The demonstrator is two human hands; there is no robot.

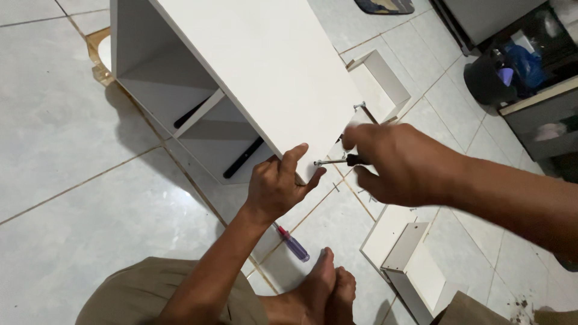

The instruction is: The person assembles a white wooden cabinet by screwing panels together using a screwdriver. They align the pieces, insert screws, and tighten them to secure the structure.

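Note:
A white cabinet (pixel 265 66) with inner shelves lies on its side on the tiled floor. My left hand (pixel 277 186) grips the near corner of its top panel, thumb on the upper face. My right hand (pixel 397 162) holds a screwdriver (pixel 340 160) with a dark handle, its metal tip pointing left at the panel's near edge beside my left thumb. A metal screw or fitting (pixel 359 106) sticks out of the panel edge a little farther along. A second screwdriver (pixel 292 242) with a purple and red handle lies on the floor under my left wrist.
My bare foot (pixel 319 289) rests on the tiles beside the purple screwdriver. Loose white panels lie to the right: a small box frame (pixel 382 84) and an L-shaped piece (pixel 409 265). A black bin (pixel 487 78) and dark furniture stand at the upper right.

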